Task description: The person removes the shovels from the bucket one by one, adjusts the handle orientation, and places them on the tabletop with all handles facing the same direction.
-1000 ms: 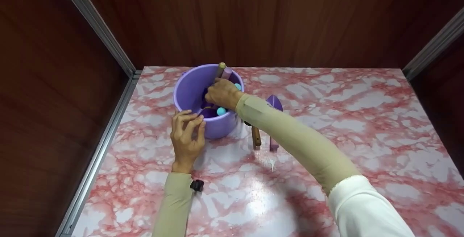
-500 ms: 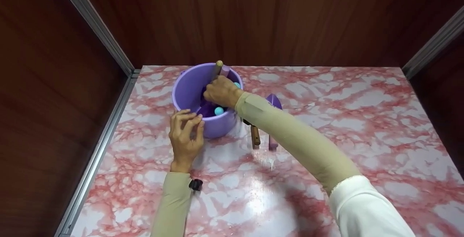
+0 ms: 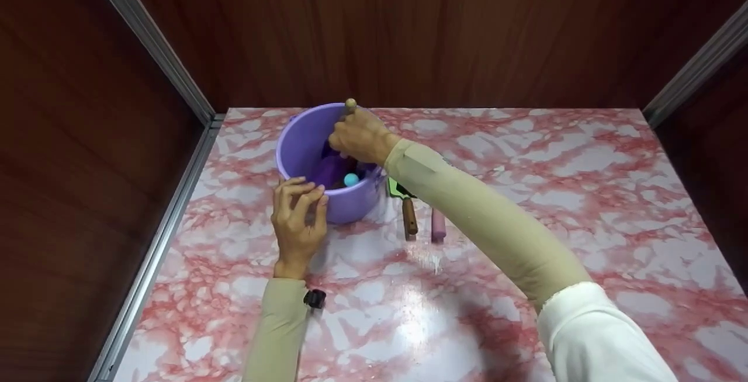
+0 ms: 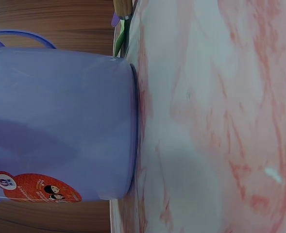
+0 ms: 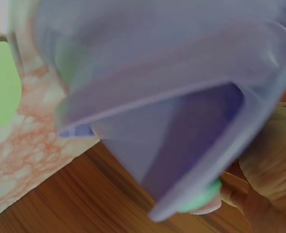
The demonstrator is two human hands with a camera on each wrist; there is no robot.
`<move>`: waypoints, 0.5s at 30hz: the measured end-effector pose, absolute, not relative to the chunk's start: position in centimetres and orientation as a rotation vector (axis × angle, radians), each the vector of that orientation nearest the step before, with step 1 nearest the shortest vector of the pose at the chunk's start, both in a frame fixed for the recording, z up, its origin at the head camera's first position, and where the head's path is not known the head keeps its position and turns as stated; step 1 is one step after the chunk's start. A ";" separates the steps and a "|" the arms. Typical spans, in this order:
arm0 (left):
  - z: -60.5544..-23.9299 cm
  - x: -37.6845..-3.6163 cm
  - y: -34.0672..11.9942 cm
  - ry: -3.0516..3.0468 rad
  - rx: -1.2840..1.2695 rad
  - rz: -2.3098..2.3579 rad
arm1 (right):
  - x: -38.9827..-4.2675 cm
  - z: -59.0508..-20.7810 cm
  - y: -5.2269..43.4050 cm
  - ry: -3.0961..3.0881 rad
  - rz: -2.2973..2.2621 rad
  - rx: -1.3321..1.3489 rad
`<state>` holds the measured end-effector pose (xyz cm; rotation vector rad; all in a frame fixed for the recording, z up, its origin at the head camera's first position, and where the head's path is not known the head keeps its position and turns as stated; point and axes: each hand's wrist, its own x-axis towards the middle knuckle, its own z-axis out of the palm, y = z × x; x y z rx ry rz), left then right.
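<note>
A purple bucket [image 3: 350, 205] stands upright near the table's back edge. My left hand [image 3: 299, 224] rests its bent fingertips on the near-left rim. In the head view my right hand [image 3: 363, 135] is inside the bucket, its fingers curled by a wooden handle [image 3: 350, 103] whose tip sticks up above them; the grip itself is largely hidden. Below that hand lie a dark purple piece [image 3: 330, 167] and a turquoise ball [image 3: 351, 180]. The right wrist view shows my right hand [image 5: 274, 170] beside the blurred bucket rim [image 5: 147, 97], with a green rounded thing [image 5: 201, 196] near the fingers.
Right of the bucket lie a green-bladed tool with a brown handle [image 3: 410, 216] and a pink handle [image 3: 438, 225]. My right sleeve [image 3: 473, 207] partly covers both. Dark wooden walls [image 3: 409, 31] enclose the red-and-white marbled table [image 3: 362, 323].
My right hand has risen a little inside the bucket and now hides the pink handle seen there before. More dark purple shows beneath it. My left hand keeps its place on the rim.
</note>
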<state>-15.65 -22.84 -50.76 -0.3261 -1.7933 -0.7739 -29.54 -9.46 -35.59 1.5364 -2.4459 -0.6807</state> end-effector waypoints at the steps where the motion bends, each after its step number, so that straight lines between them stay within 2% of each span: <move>1: -50.8 -15.6 -22.8 -1.793 -0.326 -0.774 | -29.5 -35.4 -9.3 -2.446 -0.683 1.525; 15: -50.8 -15.6 -22.9 -1.798 -0.330 -0.787 | -28.1 -33.1 -7.7 -2.561 -0.699 1.380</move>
